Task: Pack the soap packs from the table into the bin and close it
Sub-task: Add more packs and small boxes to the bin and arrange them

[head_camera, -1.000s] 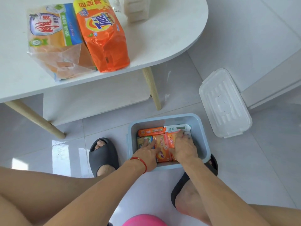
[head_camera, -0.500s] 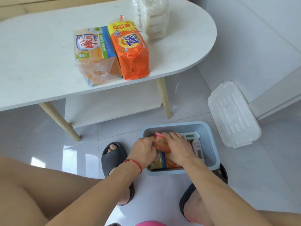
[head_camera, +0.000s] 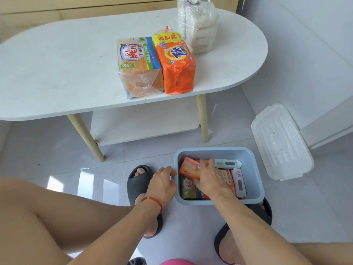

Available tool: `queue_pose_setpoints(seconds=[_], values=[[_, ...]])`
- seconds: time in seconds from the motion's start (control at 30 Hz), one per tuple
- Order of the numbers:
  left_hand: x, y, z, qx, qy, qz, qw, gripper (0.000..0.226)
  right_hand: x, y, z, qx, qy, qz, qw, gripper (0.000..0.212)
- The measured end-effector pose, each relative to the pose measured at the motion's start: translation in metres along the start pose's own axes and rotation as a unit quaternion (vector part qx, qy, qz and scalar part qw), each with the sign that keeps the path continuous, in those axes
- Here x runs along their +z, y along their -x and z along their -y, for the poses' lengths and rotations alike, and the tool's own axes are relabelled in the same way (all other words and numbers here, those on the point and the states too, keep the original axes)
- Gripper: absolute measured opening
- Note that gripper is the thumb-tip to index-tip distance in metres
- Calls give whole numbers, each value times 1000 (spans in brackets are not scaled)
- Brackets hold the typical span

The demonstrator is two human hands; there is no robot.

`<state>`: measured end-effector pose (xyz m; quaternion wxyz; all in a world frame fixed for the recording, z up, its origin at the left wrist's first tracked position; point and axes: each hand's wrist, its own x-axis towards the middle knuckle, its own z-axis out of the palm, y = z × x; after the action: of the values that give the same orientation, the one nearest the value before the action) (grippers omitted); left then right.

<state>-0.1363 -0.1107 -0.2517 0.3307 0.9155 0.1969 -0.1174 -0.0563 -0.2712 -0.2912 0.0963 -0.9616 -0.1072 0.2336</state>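
A light blue bin (head_camera: 256,169) stands on the floor between my feet, holding several small soap packs. My right hand (head_camera: 208,176) is inside it, fingers closed on a tilted orange soap pack (head_camera: 189,168). My left hand (head_camera: 162,182) curls around the bin's left rim from outside. On the white table (head_camera: 57,73) lie a yellow-and-blue soap pack (head_camera: 139,67), an orange Tide pack (head_camera: 175,62) beside it, and a clear-wrapped stack of white soaps (head_camera: 198,25) behind them. The bin's white lid (head_camera: 280,142) lies on the floor to the right.
In the bin are also a white pack (head_camera: 227,163), a pink pack (head_camera: 239,182) and a yellow-green pack (head_camera: 188,188). Wooden table legs (head_camera: 203,119) stand just beyond the bin. My black slippers (head_camera: 137,178) flank it. A white wall base runs right of the lid.
My left hand has come out of the bin and gone to its left rim. My right hand stays on the orange pack. The view has tilted up toward the table.
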Motion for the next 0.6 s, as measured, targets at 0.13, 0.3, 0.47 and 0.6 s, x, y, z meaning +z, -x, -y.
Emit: queue_pose_setpoints(seconds=[0.13,0.3,0.47,0.6], values=[[-3,-2,-9,-48,26,-3,999,24,7,3,5,38,-82,77,993,55],[-23,1,-20,-71,32,56,995,28,-4,16,12,2,-65,88,994,34],[-102,5,-65,55,75,-177,980,16,-101,24,31,-43,-123,103,986,32],[-181,9,-102,192,132,-393,890,8,-191,45,81,-176,-250,-118,945,24]])
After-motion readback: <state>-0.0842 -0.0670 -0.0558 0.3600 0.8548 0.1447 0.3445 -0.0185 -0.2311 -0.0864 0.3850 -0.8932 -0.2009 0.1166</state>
